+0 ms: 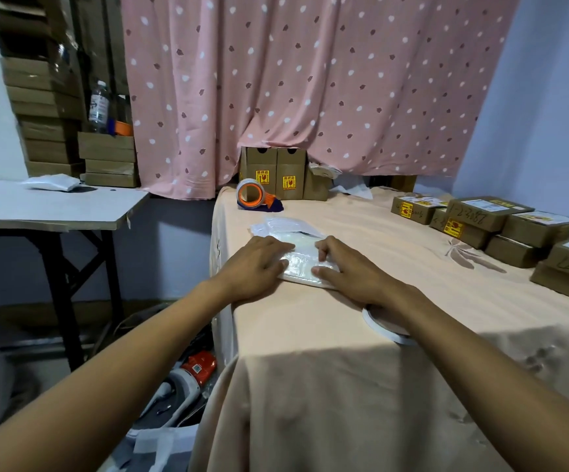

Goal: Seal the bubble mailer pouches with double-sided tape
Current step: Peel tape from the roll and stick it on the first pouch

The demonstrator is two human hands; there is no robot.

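A white bubble mailer pouch (300, 264) lies flat on the peach tablecloth (361, 335) near the table's left edge. My left hand (254, 267) rests palm down on its left side, fingers spread. My right hand (351, 267) presses on its right side, fingers curled over the upper edge. Behind this pouch lies a small stack of more white pouches (283, 224). A white roll of double-sided tape (383, 327) lies flat on the cloth, partly hidden under my right forearm.
An orange and blue packing tape dispenser (255, 196) stands at the back of the table before brown cartons (276, 175). Labelled brown boxes (500, 226) fill the right side. A grey folding table (55, 206) stands left; tools lie on the floor (187, 379).
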